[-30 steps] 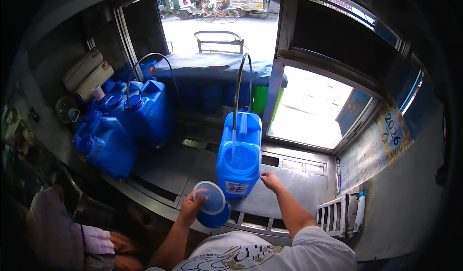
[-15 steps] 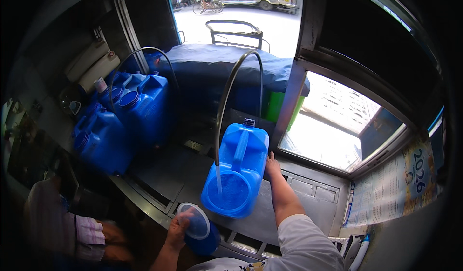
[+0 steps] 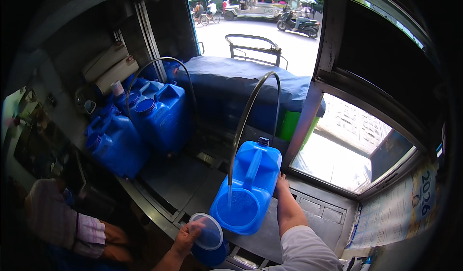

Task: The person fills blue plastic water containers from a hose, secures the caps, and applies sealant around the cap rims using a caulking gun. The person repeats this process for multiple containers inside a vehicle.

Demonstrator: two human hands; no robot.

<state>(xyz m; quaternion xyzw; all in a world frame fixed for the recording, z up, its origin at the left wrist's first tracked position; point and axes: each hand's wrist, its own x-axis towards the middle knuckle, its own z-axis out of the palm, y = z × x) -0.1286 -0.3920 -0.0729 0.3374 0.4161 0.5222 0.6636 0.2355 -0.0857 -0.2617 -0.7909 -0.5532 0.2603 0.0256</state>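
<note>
Counter (image 3: 320, 223) of grey metal, bounded at the near left by a front edge (image 3: 149, 210) that runs diagonally and at the far right by a window frame (image 3: 323, 186). The blue jug (image 3: 265, 160) stands on this surface, its wide round mouth upward at the near end. A stretch of metal lies between it and the other blue jugs (image 3: 164, 116) grouped at the left; to its right, the space toward the window frame is narrower and is crossed by the person's forearm. A curved metal spout (image 3: 245, 112) arches over the jug, its tip above the mouth, into which a stream of water falls. Slots (image 3: 247, 255) open in the counter near the jug's near end.

Of the 2 hands, the left (image 3: 185, 238) is raised in front of the jug, pinching a round translucent disc (image 3: 210, 235) at its left side, thumb laid over the rim. Just below the disc is a blue rounded piece (image 3: 212, 256); whether the 2 are joined cannot be told. The right hand (image 3: 282, 183) reaches forward to the jug's right wall, forearm extended; its fingers are partly hidden, so neither firm contact nor the degree of finger closure can be determined.
</note>
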